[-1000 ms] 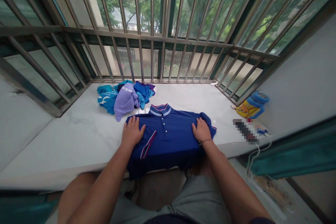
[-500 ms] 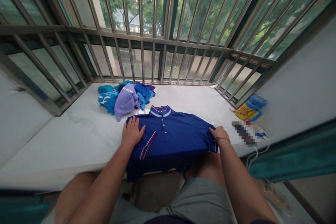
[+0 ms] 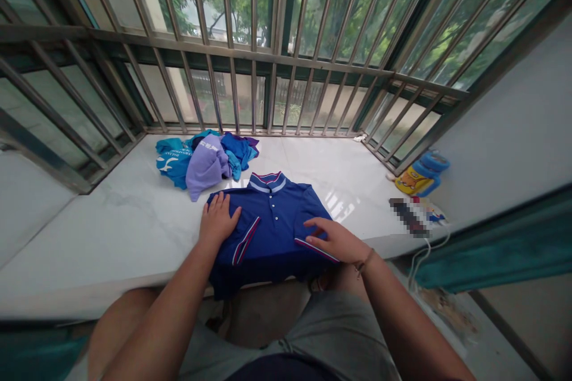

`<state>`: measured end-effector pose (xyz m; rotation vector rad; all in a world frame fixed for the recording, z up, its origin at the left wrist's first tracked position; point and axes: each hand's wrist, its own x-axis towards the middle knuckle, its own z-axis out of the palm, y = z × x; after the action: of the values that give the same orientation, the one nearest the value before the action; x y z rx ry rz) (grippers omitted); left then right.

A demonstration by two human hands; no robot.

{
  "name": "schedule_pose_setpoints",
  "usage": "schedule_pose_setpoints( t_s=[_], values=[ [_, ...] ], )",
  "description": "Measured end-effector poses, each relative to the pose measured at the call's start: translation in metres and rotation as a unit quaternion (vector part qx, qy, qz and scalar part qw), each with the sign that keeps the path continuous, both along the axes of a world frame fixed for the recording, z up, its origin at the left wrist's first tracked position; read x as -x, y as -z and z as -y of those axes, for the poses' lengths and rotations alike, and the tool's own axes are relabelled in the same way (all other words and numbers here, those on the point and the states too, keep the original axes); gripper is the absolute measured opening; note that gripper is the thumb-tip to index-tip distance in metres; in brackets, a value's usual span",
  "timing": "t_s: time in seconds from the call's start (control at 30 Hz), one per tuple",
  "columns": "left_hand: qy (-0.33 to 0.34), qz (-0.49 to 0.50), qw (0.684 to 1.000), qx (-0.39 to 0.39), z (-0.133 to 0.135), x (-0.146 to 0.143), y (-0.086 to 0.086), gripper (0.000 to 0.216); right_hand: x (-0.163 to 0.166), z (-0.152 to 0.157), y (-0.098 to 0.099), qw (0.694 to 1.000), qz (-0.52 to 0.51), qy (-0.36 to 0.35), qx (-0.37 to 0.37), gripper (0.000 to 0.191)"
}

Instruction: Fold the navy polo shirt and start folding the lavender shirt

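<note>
A blue polo shirt (image 3: 272, 226) lies on the white marble sill, collar toward the window, its lower part hanging over the front edge. Both sleeves are folded inward across the body, showing red and white striped cuffs. My left hand (image 3: 218, 220) rests flat on the shirt's left shoulder, fingers spread. Over the folded right sleeve, my right hand (image 3: 334, 239) has its fingers curved and apart, touching or just above the fabric near the cuff. Nothing shows gripped in it.
Beyond the shirt, a heap of clothes has a lilac garment (image 3: 208, 164) and a teal one (image 3: 172, 161). At the right wall stand a blue and yellow jug (image 3: 420, 175) and a blurred dark item (image 3: 407, 217) with a white cable. Metal bars (image 3: 268, 59) line the window.
My right hand has moved inward, and the right sleeve, stretched out before, is now folded over the shirt. Those fingers have loosened from it. The left hand stays on the left shoulder.
</note>
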<state>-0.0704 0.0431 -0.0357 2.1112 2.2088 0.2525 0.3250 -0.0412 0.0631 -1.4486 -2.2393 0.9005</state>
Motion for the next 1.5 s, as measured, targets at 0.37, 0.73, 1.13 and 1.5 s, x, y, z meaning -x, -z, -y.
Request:
schedule_pose_setpoints(
  t_s=[0.37, 0.73, 1.13, 1.5],
  values=[
    [-0.002, 0.003, 1.0, -0.008, -0.001, 0.0, 0.002, 0.08, -0.018, -0.015, 0.057, 0.928, 0.286, 0.223, -0.087, 0.039],
    [-0.004, -0.006, 1.0, -0.011, 0.0, 0.0, 0.001, 0.078, 0.013, -0.08, 0.051, 0.913, 0.307, 0.256, -0.085, 0.039],
    [-0.01, 0.006, 1.0, -0.021, 0.0, -0.001, 0.004, 0.076, -0.024, -0.137, 0.058, 0.878, 0.288, 0.382, -0.009, 0.045],
    [-0.005, 0.007, 1.0, -0.026, 0.001, 0.0, 0.005, 0.076, -0.004, -0.132, 0.08, 0.927, 0.277, 0.247, -0.055, 0.06]
  ],
)
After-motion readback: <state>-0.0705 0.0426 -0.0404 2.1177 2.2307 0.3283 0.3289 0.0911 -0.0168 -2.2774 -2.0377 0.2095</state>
